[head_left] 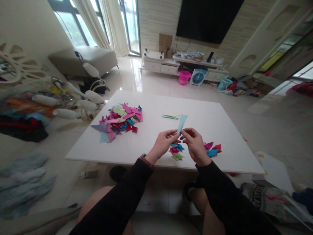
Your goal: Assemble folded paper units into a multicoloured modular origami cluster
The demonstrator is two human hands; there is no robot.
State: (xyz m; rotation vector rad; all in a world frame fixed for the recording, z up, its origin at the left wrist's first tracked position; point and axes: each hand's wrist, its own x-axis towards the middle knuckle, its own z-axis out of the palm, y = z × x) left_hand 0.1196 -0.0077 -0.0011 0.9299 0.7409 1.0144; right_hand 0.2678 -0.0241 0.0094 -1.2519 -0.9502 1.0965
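A folded strip of light blue origami paper (182,122) stands up between my hands, its wider end pointing away from me. My left hand (165,142) pinches its lower end between thumb and fingers. My right hand (194,145) is closed at the same lower end, its fingertips touching or very near the paper. Just below my hands lie small folded paper pieces (178,156) in green, pink and blue, partly hidden by the fingers. Beyond the left hand rest thin folded papers (170,116), green and blue. More folded pieces (213,151) lie right of my right hand.
A large heap of coloured folded paper (122,119) covers the left part of the white table (151,99). A lamp with several white shades (84,104) stands close to the table's left edge. A printed bag (264,195) sits at the lower right.
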